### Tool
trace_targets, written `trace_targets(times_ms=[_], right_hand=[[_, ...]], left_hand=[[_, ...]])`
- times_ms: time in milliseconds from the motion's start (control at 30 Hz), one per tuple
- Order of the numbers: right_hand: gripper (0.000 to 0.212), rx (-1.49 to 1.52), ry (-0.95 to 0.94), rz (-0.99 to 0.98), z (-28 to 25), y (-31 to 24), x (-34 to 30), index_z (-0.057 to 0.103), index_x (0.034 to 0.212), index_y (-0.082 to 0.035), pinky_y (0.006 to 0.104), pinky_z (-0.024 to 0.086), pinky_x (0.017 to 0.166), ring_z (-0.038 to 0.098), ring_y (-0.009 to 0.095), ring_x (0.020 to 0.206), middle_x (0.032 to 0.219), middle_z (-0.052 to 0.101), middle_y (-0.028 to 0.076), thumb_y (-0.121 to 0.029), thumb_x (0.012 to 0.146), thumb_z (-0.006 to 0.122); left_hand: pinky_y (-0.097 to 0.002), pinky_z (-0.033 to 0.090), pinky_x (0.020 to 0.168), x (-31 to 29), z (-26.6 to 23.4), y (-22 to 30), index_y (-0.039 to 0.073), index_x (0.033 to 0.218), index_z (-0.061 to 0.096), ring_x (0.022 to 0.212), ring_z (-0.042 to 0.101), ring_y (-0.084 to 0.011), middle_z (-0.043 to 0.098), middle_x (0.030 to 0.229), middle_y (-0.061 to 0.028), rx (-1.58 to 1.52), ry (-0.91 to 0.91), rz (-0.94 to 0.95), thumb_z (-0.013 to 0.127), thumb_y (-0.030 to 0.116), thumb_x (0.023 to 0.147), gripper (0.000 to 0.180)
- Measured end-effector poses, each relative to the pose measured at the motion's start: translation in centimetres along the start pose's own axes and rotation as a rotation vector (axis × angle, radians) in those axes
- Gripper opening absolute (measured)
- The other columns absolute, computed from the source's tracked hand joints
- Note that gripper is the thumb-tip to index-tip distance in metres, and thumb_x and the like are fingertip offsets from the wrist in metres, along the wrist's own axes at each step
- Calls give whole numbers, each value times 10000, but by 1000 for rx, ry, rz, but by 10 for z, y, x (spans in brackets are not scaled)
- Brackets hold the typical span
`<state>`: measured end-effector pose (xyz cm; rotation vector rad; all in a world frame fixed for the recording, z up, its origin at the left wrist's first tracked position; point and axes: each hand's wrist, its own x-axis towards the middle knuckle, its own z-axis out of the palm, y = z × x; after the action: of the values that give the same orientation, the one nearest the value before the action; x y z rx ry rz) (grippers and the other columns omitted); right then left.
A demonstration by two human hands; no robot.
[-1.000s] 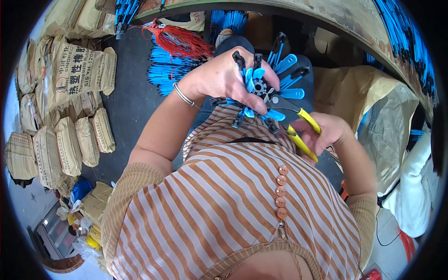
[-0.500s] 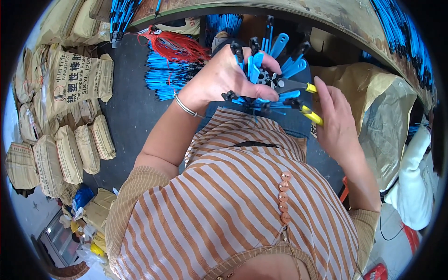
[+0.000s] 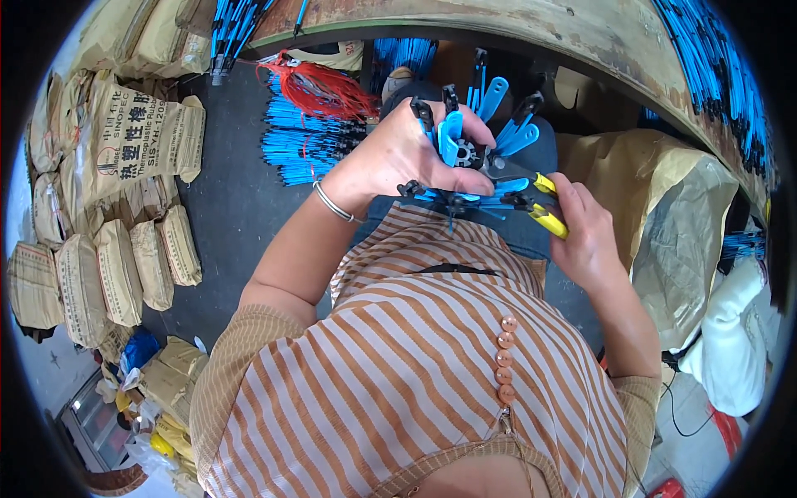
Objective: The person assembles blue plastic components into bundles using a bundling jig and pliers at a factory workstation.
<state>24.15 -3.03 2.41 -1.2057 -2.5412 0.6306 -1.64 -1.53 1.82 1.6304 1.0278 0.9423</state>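
My left hand (image 3: 403, 158) is closed round a spoked piece with flat blue arms (image 3: 493, 98) and black tips, which fan out around a small toothed hub (image 3: 467, 153). Its thumb and fingers reach across both sides of the hub. Yellow-handled pliers (image 3: 548, 222) are in my right hand (image 3: 588, 236), whose fingers wrap the handles from the right. The handles stand a little apart. The jaws lie by the hub's right side, where blue arms and my left thumb partly cover them; whether they grip anything I cannot tell.
Beyond my left arm lie bundled blue rods (image 3: 303, 145) with red strands (image 3: 320, 87) on top. A curved wooden tabletop (image 3: 465, 21) bounds the far side, bearing more blue rods (image 3: 714, 75). A large open brown paper sack (image 3: 677, 191) stands right; filled sacks (image 3: 120, 274) are stacked left.
My right hand has moved slightly down and left with the pliers. The pliers' handles are closer together than before. The spoked piece stays in my left hand.
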Motion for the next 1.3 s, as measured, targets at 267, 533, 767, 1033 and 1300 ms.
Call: trace_targets(times_ms=[267,533,767,1033,1300], right_hand=[[493,-163,-242,-25,-60,-25,24,519,1125,9,386,455,602,546,340,677,768,535,161,77,640,570],[306,237,-462,198,-45,-14,27,574,1012,24,313,441,558,557,187,594,665,558,102,8,707,572],[192,444,-604,361,-62,-24,29,596,918,16,276,433,528,532,108,541,599,566,55,-16,733,555],[251,468,-525,225,-68,-14,13,604,995,-23,344,442,523,574,276,523,592,541,190,-82,751,586],[204,376,-242,332,-62,-25,26,590,947,31,239,436,560,510,79,580,620,556,51,-41,758,561]], left_hand=[[-274,466,666,1,-7,-1,12,846,642,716,598,-165,631,763,-72,4,-166,11,835,166,562,376],[-249,458,660,-5,-8,-3,15,840,635,706,570,-113,619,750,-47,-115,-118,5,839,153,565,369],[-247,452,649,-6,-10,5,19,832,630,693,556,-100,613,741,-41,-175,-132,-87,841,147,568,361],[-282,459,648,-9,-1,6,4,838,603,742,588,-137,629,783,-61,-102,-161,11,824,57,572,350],[-279,457,673,23,-15,16,13,849,613,742,576,-128,630,795,-63,7,-11,-105,818,123,585,352]])
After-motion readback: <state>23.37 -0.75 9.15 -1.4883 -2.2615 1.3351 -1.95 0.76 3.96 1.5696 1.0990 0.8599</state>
